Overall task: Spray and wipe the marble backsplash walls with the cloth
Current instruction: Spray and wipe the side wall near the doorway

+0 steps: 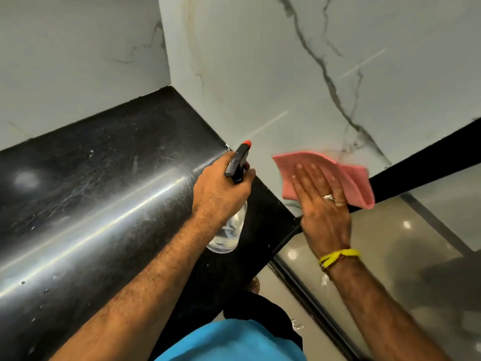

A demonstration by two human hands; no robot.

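The left hand (221, 188) is curled round the neck of a clear spray bottle (229, 230), a finger wrapped at the black trigger head, whose red nozzle (246, 144) points up toward the marble wall (260, 74). The bottle's clear body hangs below the fist, above the right end of the black counter (91, 178); whether its base touches the counter I cannot tell. The left forearm reaches in from the lower left, crossing over the counter's front edge.

The right hand (320, 201) lies flat, fingers straight and close together, pressing a pink cloth (346, 178) against the marble wall just beyond the counter's right end. The cloth is folded, and its right part sticks out past the hand. There are rings on one finger and a yellow thread band (338, 256) at the wrist. The right forearm comes up from the lower right.

A second marble wall (78, 61) meets the first at the counter's back corner. The wall above both hands is bare, with dark veins running across it. The counter's surface left of the bottle shows streaks and droplets. To the right of the counter lies a glossy tiled floor (390, 256).
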